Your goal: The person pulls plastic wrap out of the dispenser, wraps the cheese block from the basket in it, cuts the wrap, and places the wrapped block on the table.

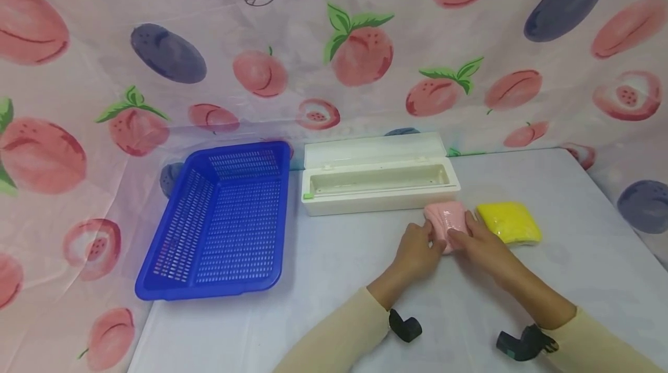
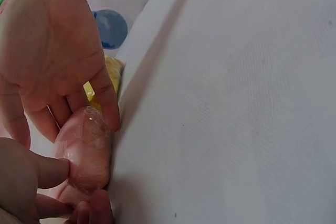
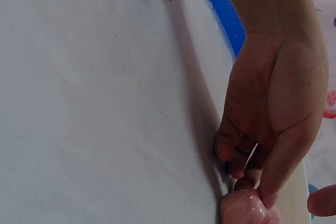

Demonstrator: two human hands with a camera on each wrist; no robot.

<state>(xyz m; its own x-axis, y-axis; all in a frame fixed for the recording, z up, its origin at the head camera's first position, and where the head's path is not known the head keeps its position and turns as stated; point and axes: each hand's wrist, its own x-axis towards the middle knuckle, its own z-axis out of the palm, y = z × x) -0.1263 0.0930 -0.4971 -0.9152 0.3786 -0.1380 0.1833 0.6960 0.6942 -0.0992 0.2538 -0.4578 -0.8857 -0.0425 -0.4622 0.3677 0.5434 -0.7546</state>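
Observation:
A pink packet point(image 1: 447, 222), soft and wrapped in shiny clear plastic, lies on the white table between both hands. My left hand point(image 1: 417, 250) grips its left side, with the thumb and fingers at the near-left edge. From the right, my right hand point(image 1: 482, 243) holds it, thumb on top and fingers along the right side. In the left wrist view, the pink packet point(image 2: 86, 150) bulges between the two hands. Beside the right hand rests a yellow packet point(image 1: 508, 222) in similar clear plastic. The undersides of both packets are hidden.
Directly behind the pink packet stands a long white box point(image 1: 381, 202) with its lid raised and a hollow inside. A blue plastic basket point(image 1: 209, 290) sits at the left. A fruit-patterned cloth point(image 1: 292, 25) hangs behind the white table point(image 1: 323, 268).

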